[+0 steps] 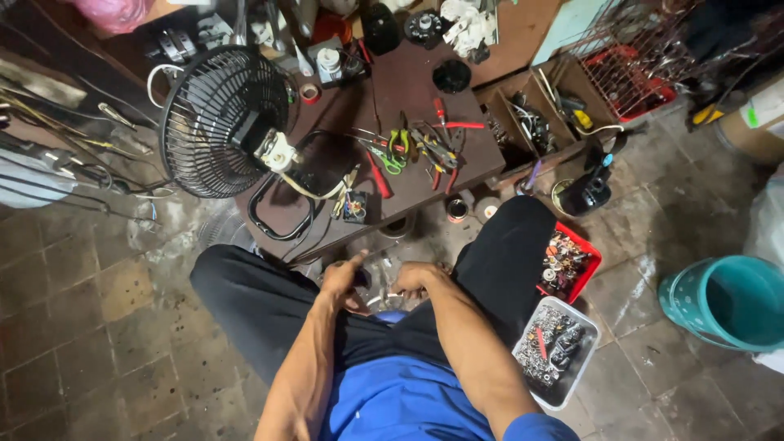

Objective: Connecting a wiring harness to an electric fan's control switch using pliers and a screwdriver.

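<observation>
Both hands are working low at frame centre, between the knees: the left hand [341, 278] is curling its fingers around a small dark part [362, 278], thumb pointing up toward the desk [408, 90]; the part's axis is too hidden to tell. The right hand [415, 279] is resting beside it, fingers bent, and I cannot tell what they are pinching. At right, a red tray [590, 255] and a white tub [581, 359] are holding small metal parts. A teal bucket [723, 304] is sitting at the right edge of the frame. A fan [220, 122] is lying on the desk at upper left.
</observation>
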